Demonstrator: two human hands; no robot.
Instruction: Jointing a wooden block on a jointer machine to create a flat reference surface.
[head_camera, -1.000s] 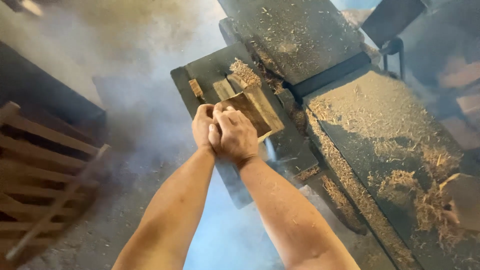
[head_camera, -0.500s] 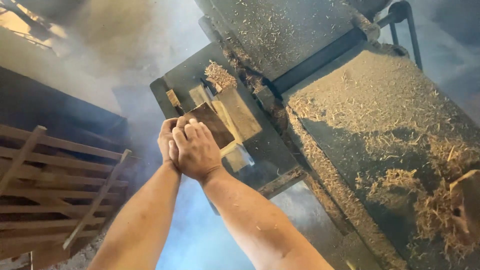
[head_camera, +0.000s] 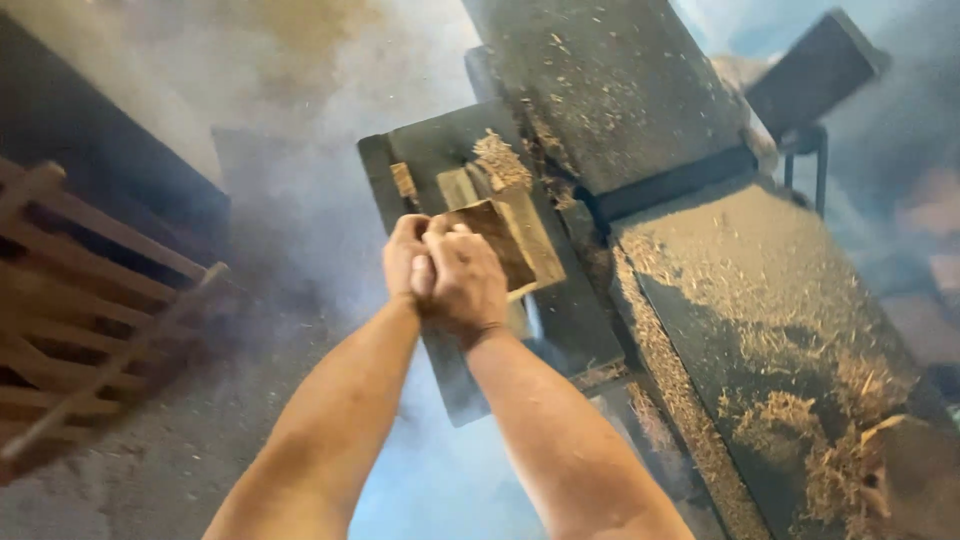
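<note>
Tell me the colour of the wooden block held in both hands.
The wooden block is light tan-brown, with a darker shaded face; the head view shows it.

No package, label, sign or screen showed anywhere in the view.
</note>
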